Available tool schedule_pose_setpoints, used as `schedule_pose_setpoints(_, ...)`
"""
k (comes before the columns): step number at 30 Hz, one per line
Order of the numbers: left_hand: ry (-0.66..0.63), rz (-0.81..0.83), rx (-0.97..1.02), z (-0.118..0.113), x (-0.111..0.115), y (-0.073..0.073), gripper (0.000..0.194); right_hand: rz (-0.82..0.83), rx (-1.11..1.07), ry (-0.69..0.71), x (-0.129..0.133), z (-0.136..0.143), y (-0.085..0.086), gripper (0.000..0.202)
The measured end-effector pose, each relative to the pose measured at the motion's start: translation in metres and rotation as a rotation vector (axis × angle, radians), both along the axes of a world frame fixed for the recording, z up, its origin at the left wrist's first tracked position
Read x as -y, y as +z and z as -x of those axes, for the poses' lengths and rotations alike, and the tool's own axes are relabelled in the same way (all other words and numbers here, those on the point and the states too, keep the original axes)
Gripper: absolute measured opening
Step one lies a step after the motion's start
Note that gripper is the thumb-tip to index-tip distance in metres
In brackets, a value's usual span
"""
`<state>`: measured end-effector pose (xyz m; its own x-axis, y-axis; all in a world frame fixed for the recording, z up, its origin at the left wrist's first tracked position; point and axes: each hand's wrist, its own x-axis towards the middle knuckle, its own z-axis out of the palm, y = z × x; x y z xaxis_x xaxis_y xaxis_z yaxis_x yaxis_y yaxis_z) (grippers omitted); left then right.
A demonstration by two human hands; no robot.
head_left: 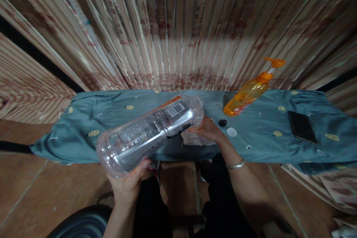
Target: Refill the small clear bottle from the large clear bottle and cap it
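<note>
A large clear plastic bottle (152,134) with a silver printed label lies tilted across the front of me, its neck up to the right. My left hand (129,182) is closed around its base end, thumb along the lower side. Near the neck end, my right hand (208,130) is closed on a pale cloth (199,140), which hangs below the bottle. Its fingertips are partly hidden behind the bottle. Just right of that hand, a small black cap (222,123) and a white round lid (231,132) rest on the covered bench.
An orange pump bottle (247,95) stands at the back right of the bench's blue-green cloth cover (262,145). Farther right lies a black phone (302,126). A striped curtain (178,29) hangs behind the bench. A black round stool (83,225) is at lower left.
</note>
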<state>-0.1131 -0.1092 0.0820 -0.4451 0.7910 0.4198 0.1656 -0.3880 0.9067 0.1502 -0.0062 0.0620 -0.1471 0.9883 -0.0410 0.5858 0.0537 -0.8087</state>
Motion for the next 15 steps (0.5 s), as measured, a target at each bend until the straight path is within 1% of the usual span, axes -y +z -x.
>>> schedule_pose_setpoints(4, 0.003, 0.007, -0.031, 0.0017, 0.0009, -0.0007, 0.103, 0.002, 0.011, -0.013, 0.0001, 0.0001, -0.0002, 0.06)
schedule_pose_setpoints(8, 0.006, 0.016, -0.044, 0.0019, 0.0013, 0.0005, 0.103, 0.0, 0.002, 0.003, -0.0001, 0.0004, -0.0013, 0.054)
schedule_pose_setpoints(15, 0.028, 0.023, -0.032, 0.0003, 0.0011, 0.0033, 0.097, 0.002, -0.014, -0.004, -0.0006, -0.0001, -0.0024, 0.055)
